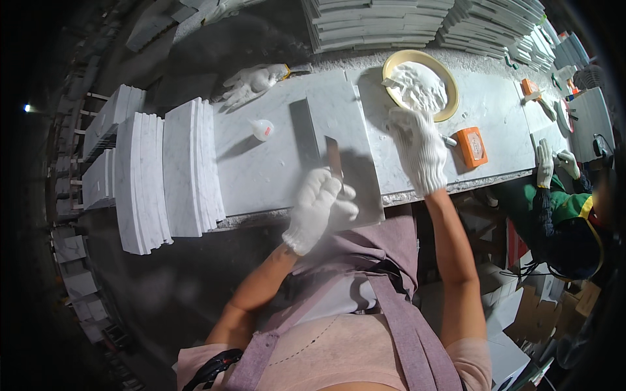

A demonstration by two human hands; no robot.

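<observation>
- My left hand [319,205], gloved: closed around a flat-bladed scraper [334,156], blade pointing away from me, over a pale slab [344,120] on the bench [261,186].
- My right hand [420,153], gloved: fingers at near rim of yellow bowl [452,89], white material [420,91] inside; cannot tell whether gripping.
- Orange box [472,147]: bench, right of that hand.
- White bottle [262,130]: bench, left of scraper.

The head fisheye looks down over the worktop [261,173]

White-gloved hands [420,150], pink shirt [326,358], mauve apron [388,251]
</observation>
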